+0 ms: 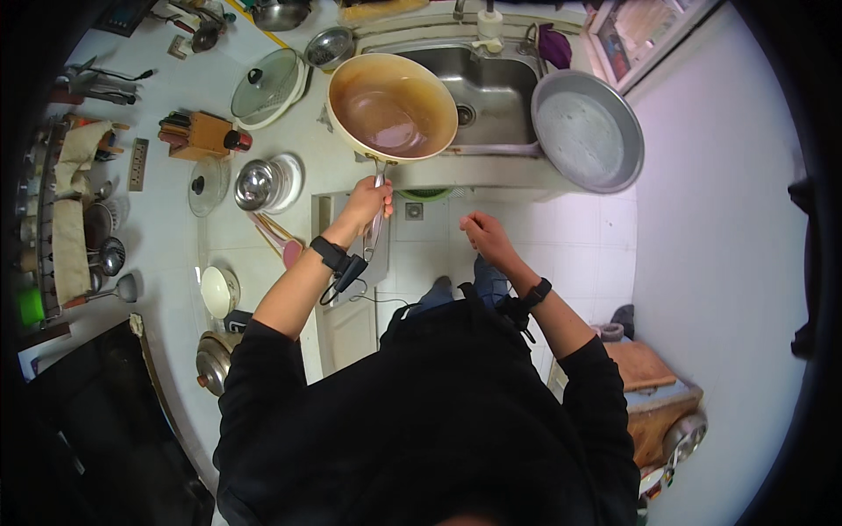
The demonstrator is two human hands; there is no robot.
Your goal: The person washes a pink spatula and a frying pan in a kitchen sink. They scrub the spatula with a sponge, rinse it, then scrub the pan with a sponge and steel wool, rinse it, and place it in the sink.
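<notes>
My left hand (367,206) grips the metal handle of a deep cream-coloured frying pan (388,108). The pan is over the counter at the left edge of the steel sink (506,85), and its brownish inside looks wet. My right hand (485,235) is in front of the counter, above the floor, its fingers curled and no object visible in it. A wide grey metal basin (585,131) rests at the sink's right end. Behind the sink is a tap, with a white bottle (489,25) beside it and a purple cloth (554,46) to the right.
On the left counter (263,253) are a glass lid (266,85), a wooden knife block (200,135), steel bowls (255,185), a white bowl (220,292) and a lidded pot (214,365). A wall stands at right, near a wooden board (638,365). A cable hangs from my left wrist.
</notes>
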